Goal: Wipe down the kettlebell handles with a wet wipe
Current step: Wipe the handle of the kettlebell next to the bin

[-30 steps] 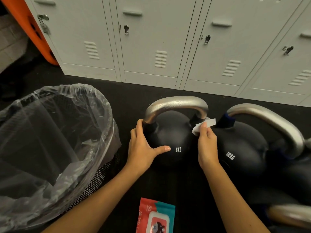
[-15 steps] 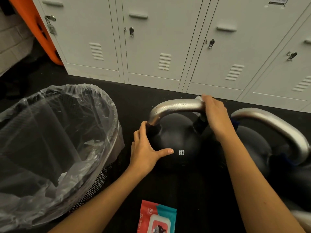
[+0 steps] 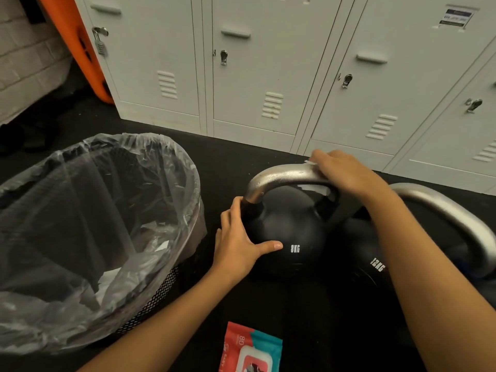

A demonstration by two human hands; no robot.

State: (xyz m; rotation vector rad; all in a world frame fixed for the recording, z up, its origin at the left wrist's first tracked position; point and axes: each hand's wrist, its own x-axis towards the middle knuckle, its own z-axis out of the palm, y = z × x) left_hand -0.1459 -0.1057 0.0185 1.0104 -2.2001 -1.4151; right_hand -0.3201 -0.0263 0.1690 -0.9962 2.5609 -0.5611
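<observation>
You're in dim, flat light; the lockers [image 3: 268,76] stay bright while the floor [image 3: 236,159] goes near black. Soft glare sits on the handle [image 3: 281,177]. Your right hand [image 3: 346,173] blurs slightly, and the edges bow.

Row of pale grey metal lockers [image 3: 268,76] on black rubber floor [image 3: 228,154], whitish brick wall [image 3: 24,49] at left
</observation>
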